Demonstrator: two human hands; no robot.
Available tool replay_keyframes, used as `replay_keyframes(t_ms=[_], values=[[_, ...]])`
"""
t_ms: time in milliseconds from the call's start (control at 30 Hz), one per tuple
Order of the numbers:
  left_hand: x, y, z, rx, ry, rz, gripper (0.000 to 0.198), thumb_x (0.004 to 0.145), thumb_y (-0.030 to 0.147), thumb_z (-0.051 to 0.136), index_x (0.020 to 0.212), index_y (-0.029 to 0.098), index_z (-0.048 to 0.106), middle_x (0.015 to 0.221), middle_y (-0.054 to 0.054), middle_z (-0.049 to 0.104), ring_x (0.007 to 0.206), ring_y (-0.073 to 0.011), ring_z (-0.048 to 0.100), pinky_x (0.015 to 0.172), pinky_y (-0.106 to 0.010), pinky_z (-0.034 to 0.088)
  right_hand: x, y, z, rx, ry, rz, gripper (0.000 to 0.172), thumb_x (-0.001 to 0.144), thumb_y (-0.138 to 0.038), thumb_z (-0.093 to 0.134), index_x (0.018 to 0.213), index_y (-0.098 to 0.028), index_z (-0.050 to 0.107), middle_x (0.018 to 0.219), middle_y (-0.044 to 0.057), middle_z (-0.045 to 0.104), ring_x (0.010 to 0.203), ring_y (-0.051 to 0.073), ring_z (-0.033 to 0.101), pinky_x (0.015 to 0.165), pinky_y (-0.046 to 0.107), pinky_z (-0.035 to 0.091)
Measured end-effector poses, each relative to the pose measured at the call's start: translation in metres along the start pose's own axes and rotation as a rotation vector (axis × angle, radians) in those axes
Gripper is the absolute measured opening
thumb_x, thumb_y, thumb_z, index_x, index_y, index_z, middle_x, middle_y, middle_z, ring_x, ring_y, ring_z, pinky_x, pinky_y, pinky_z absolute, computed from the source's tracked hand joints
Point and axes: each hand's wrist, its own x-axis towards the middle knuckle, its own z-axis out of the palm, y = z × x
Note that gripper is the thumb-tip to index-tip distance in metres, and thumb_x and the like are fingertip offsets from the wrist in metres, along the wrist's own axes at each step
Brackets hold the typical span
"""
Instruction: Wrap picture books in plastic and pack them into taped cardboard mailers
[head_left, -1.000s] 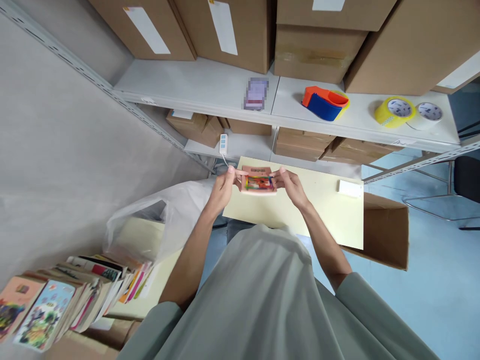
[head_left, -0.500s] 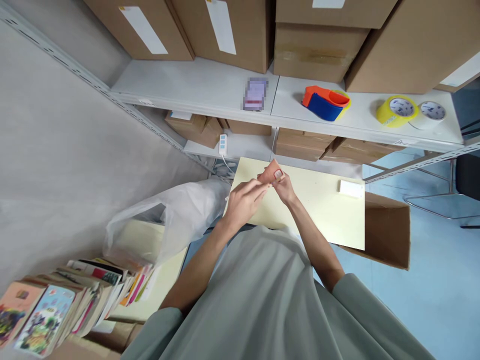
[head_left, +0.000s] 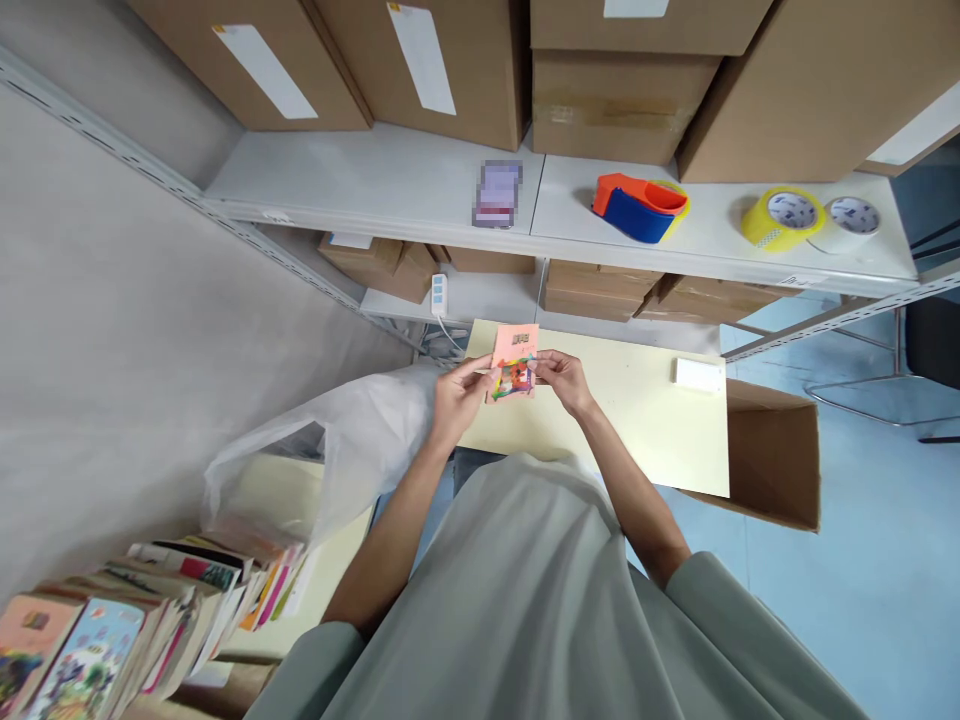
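Observation:
Between my two hands is a small pink book (head_left: 517, 345) with a colourful picture on its cover, held above the cream tabletop (head_left: 630, 420). My left hand (head_left: 459, 398) pinches its left edge, thumb on the cover. Gripping the right edge, my right hand (head_left: 561, 378) also has its thumb against the cover. The cover faces up toward me. What lies under the book is hidden.
A long row of books (head_left: 172, 610) stands at lower left, beside a translucent plastic bag (head_left: 367, 420). Ahead, a grey shelf (head_left: 337, 170) carries cardboard boxes, a tape dispenser (head_left: 641, 208) and tape rolls (head_left: 784, 218). A white box (head_left: 697, 375) lies on the table; an open carton (head_left: 776, 460) sits right.
The pink book has turned from a tilted position to lie flat toward me, its picture cover now showing. My left hand has shifted left to its left edge.

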Motion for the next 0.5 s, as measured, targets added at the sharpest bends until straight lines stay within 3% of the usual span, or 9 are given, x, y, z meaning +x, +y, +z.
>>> replay_keyframes(t_ms=[133, 233, 367, 500], values=[[0.016, -0.026, -0.011, -0.168, 0.035, -0.196, 0.068, 0.073, 0.067, 0.099, 0.122, 0.021, 0.088, 0.124, -0.011, 0.086, 0.108, -0.029, 0.082, 0.097, -0.042, 0.067, -0.001, -0.005, 0.004, -0.055, 0.023, 0.009, 0.07, 0.061, -0.078, 0.101, 0.095, -0.022, 0.077, 0.084, 0.002, 0.084, 0.079, 0.022, 0.08, 0.081, 0.04, 0.071], [0.024, -0.042, -0.012, -0.236, 0.056, -0.268, 0.072, 0.067, 0.065, 0.101, 0.121, 0.02, 0.086, 0.127, -0.013, 0.086, 0.113, -0.0304, 0.081, 0.103, -0.046, 0.065, -0.006, -0.016, 0.014, -0.187, 0.06, -0.058, 0.062, 0.073, -0.08, 0.092, 0.094, -0.023, 0.075, 0.085, 0.002, 0.082, 0.079, 0.023, 0.079, 0.073, 0.038, 0.07], [0.031, -0.054, -0.007, -0.208, 0.048, -0.233, 0.069, 0.075, 0.065, 0.094, 0.125, 0.019, 0.083, 0.133, -0.016, 0.083, 0.125, -0.0317, 0.078, 0.112, -0.048, 0.061, -0.023, -0.03, 0.036, -0.557, 0.07, -0.308, 0.035, 0.106, -0.059, 0.071, 0.105, -0.025, 0.078, 0.107, 0.007, 0.083, 0.09, 0.023, 0.08, 0.082, 0.036, 0.066], [0.034, -0.055, -0.004, -0.191, 0.031, -0.18, 0.064, 0.08, 0.057, 0.09, 0.13, 0.019, 0.08, 0.135, -0.017, 0.082, 0.134, -0.0341, 0.075, 0.115, -0.049, 0.06, -0.044, -0.028, 0.06, -0.958, -0.033, -0.491, 0.026, 0.118, -0.035, 0.055, 0.116, -0.025, 0.079, 0.122, 0.011, 0.079, 0.101, 0.024, 0.079, 0.08, 0.031, 0.062]])
